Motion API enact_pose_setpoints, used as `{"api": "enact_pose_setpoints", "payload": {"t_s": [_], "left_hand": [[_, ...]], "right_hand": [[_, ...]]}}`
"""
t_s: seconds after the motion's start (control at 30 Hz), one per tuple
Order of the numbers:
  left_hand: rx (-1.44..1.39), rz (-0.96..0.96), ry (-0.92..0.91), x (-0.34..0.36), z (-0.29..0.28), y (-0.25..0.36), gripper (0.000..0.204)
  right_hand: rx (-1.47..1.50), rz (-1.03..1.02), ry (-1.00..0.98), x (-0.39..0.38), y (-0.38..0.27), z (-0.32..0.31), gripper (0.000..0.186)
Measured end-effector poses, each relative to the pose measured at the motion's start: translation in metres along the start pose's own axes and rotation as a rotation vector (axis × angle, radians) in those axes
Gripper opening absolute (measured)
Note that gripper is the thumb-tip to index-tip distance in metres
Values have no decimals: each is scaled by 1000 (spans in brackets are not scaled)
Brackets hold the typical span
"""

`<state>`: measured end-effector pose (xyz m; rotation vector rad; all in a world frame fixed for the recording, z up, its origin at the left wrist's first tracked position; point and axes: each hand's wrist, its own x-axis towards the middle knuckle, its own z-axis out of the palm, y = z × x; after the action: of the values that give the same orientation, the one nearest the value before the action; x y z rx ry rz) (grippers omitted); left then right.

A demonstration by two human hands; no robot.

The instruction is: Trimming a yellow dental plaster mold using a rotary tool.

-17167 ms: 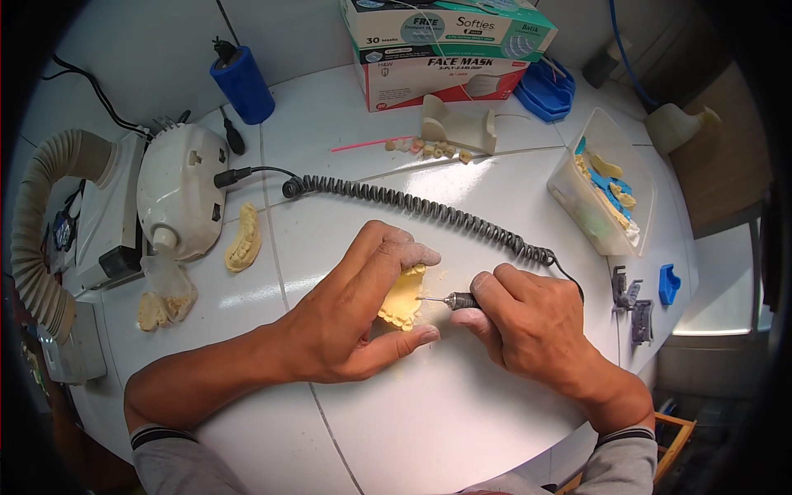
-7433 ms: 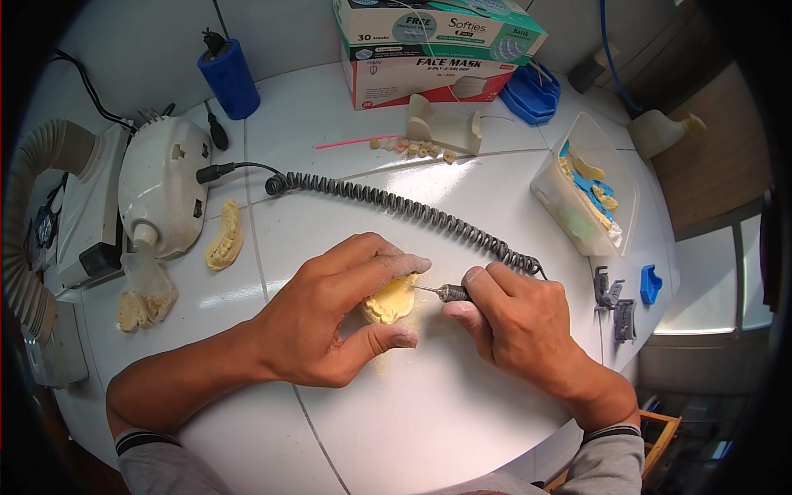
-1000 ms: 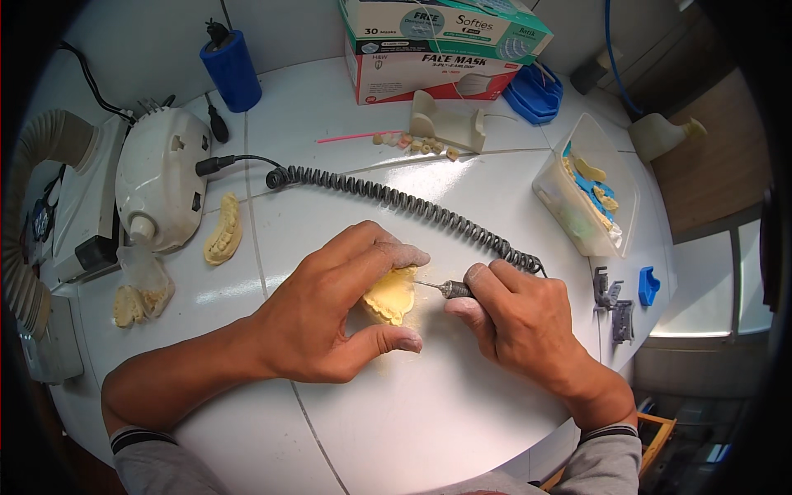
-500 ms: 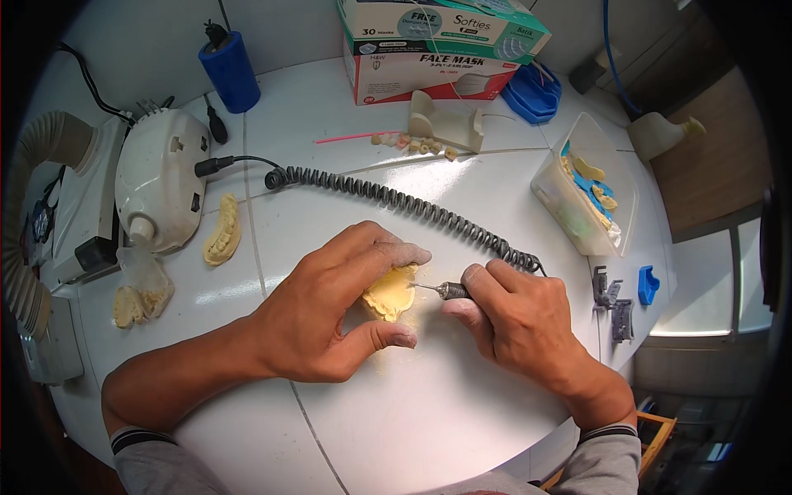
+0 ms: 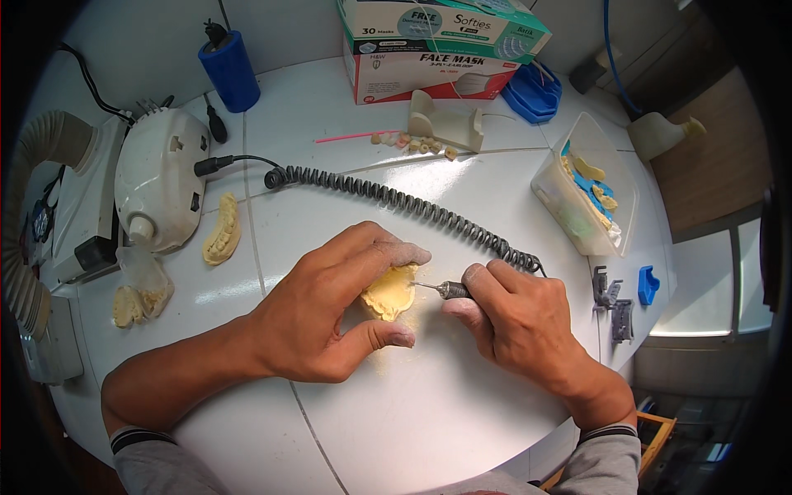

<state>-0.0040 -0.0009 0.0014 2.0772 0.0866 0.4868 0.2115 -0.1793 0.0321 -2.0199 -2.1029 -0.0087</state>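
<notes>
A yellow plaster dental model lies in my left hand, whose fingers and thumb curve around its far and near edges. My right hand grips a dark rotary handpiece like a pen. From the handpiece a thin metal bur points left, and its tip meets the right side of the model. Fine yellow dust lies on the table beside the model, and pale powder coats my fingertips. A coiled black cord runs from behind my right hand to a white control box.
Another yellow dental model lies near the box, beside a plastic bag with plaster pieces. Mask boxes stand at the back. On the right are a plastic tub of plaster scraps, grey metal articulator parts and a small blue tray.
Hardly anything differs. Both hands keep their places, and the bur tip stays against the right side of the model.
</notes>
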Motion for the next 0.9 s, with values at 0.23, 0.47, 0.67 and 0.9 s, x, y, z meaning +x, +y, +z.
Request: {"api": "enact_pose_setpoints", "payload": {"t_s": [0.23,0.47,0.67,0.9], "left_hand": [[5,17,6,0,1,-1,70],[-5,5,-4,0,1,0,70],[5,5,-3,-1,1,0,70],[42,-16,20,1,1,2,74]], "right_hand": [[8,4,1,0,1,1,39],[10,9,9,0,0,1,38],[12,14,13,0,1,2,38],[-14,-1,3,-1,-1,1,38]]}}
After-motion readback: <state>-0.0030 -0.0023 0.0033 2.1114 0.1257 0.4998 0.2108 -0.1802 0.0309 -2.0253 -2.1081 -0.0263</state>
